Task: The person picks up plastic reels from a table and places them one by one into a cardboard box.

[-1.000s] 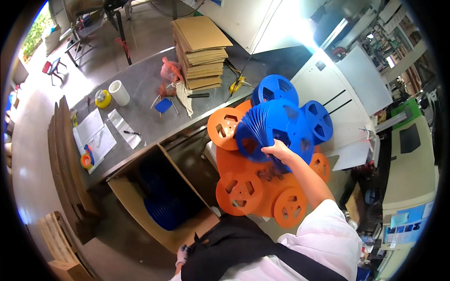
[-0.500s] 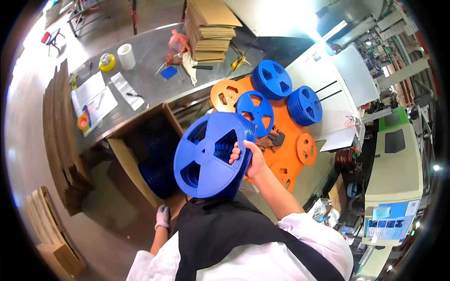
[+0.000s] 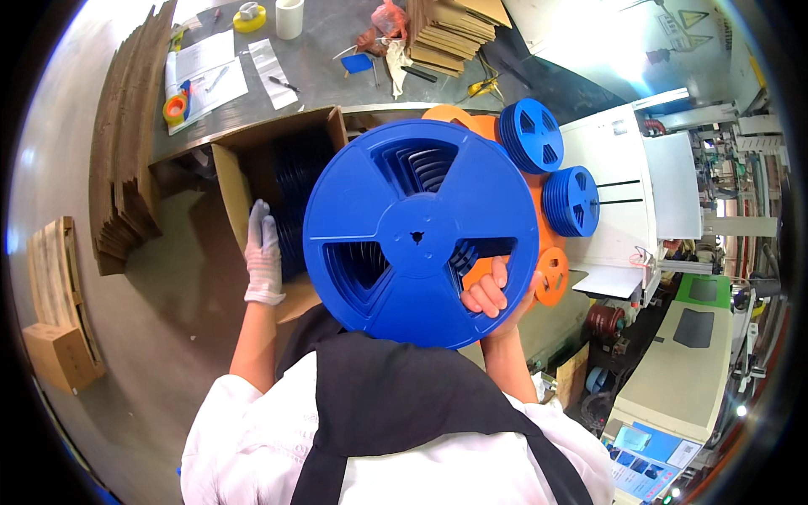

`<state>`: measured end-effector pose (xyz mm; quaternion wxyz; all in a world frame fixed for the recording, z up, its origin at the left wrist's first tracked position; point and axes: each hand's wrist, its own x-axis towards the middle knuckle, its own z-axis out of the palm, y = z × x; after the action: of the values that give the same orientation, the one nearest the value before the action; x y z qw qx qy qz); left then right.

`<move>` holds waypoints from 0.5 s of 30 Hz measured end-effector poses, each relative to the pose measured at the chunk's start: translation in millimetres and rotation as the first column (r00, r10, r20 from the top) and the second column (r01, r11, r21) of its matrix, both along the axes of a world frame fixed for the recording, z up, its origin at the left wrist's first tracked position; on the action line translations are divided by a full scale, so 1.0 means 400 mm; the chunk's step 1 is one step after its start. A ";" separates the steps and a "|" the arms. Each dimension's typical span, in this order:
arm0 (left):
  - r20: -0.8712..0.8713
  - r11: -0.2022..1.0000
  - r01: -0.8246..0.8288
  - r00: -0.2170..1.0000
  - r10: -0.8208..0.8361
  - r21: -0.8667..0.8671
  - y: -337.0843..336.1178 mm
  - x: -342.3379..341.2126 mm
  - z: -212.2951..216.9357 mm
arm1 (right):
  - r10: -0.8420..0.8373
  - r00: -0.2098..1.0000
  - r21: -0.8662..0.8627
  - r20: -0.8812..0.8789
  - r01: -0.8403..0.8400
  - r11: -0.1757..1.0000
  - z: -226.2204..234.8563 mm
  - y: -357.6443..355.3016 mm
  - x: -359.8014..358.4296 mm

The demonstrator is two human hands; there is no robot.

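Observation:
A stack of blue plastic reels (image 3: 418,311) fills the middle of the view, held up before my chest. My bare right hand (image 3: 492,295) grips it, fingers hooked through a cut-out of the front reel. My left hand (image 3: 263,261), in a pale glove, has its fingers stretched out at the side of an open cardboard box (image 3: 235,181); whether it touches the box is hard to tell. Inside the box stand several dark blue reels (image 3: 290,215), partly hidden by the held stack.
Two more stacks of blue reels (image 3: 530,135) stand on the orange surface (image 3: 532,189) at right, near a loose orange reel (image 3: 552,276). The grey table (image 3: 328,76) bears papers, tape and stacked cardboard (image 3: 450,34). Folded cardboard sheets (image 3: 126,168) stand at left.
The held stack has come up closer and turned its front face toward me. My left hand has risen from below the box to its side. The view has shifted.

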<state>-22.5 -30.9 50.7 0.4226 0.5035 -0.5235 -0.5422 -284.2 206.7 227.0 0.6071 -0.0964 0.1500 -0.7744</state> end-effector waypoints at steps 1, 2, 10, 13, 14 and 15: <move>0.094 0.996 0.037 0.995 -0.030 -0.075 -0.007 -0.035 0.080 | 0.009 1.000 0.008 -0.009 -0.009 1.000 0.002 0.006 -0.002; 0.191 0.986 0.080 0.980 -0.052 -0.146 -0.010 -0.070 0.154 | 0.020 1.000 0.016 -0.015 -0.019 1.000 0.003 0.009 -0.005; 0.483 0.346 0.750 0.640 -0.598 -0.564 0.227 -0.352 0.436 | 0.017 0.998 0.104 -0.059 -0.011 0.994 0.011 0.049 0.003; 0.531 0.316 0.802 0.579 -0.618 -0.506 0.191 -0.353 0.412 | 0.027 0.997 0.094 -0.074 -0.020 0.995 0.007 0.067 0.008; 0.583 0.422 0.828 0.560 -0.589 -0.369 0.158 -0.346 0.408 | 0.022 0.996 0.092 -0.090 -0.013 0.996 0.007 0.070 0.011; 0.566 0.501 0.715 0.696 -0.442 -0.488 0.163 -0.337 0.334 | 0.021 0.996 0.091 -0.092 -0.013 0.996 0.009 0.071 0.011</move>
<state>-157.4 34.3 184.2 0.2573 0.1944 -0.8916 -0.3179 -279.8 235.2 230.5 0.6099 -0.1060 0.2120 -0.7562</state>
